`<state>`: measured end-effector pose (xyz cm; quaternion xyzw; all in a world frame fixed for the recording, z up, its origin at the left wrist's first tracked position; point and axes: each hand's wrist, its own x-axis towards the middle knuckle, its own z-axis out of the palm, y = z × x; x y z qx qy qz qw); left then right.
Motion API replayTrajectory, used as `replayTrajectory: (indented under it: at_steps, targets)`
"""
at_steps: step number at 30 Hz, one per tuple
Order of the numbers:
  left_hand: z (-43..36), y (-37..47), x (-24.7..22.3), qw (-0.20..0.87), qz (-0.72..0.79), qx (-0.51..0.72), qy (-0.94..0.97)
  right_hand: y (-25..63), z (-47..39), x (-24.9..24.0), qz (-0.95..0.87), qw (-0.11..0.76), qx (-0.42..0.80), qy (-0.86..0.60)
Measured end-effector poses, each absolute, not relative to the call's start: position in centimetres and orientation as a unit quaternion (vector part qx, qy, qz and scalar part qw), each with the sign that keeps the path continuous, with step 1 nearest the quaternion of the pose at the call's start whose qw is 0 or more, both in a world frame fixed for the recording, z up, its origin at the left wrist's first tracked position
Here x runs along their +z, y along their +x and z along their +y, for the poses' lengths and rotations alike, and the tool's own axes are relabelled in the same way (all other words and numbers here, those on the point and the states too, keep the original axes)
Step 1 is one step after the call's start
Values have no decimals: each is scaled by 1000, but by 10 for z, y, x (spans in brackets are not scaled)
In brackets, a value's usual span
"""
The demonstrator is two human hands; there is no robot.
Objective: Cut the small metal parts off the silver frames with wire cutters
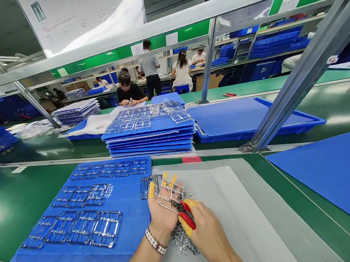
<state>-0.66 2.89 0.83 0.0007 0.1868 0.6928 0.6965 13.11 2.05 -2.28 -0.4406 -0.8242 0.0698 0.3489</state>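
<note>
My left hand (161, 209), palm up with yellow finger cots on several fingertips, holds a small rectangular metal frame (159, 196) with cross bars. My right hand (206, 224), also in yellow cots, is closed around red-handled pliers (188, 219). The pliers' dark jaws reach the frame's lower right part; whether they pinch anything there is too small to tell. Beneath both hands lies a heap of small silvery metal pieces (184, 242) on a pale sheet (234, 221). Another dark frame (145, 187) lies just left of my left fingers.
Rows of similar metal frames (105, 228) lie on a blue corrugated sheet (132, 225) at left. Behind the rail stand a stack of blue sheets (152, 143) with frames on top and a blue tray (230, 137). A slanted metal post (294, 75) rises at right. Several people work beyond.
</note>
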Motion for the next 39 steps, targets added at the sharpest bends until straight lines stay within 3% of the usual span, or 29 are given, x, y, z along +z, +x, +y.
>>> replayTrajectory:
  at_steps: [10, 23, 39]
  targets:
    - [23, 3, 1, 640, 216, 736, 44, 132, 27, -40, -820, 327, 112, -457]
    - [25, 7, 0, 681, 265, 680, 49, 133, 31, 19, -870, 181, 1, -459]
    - [26, 6, -6, 677, 305, 667, 68, 134, 28, 30, -875, 142, 25, -462]
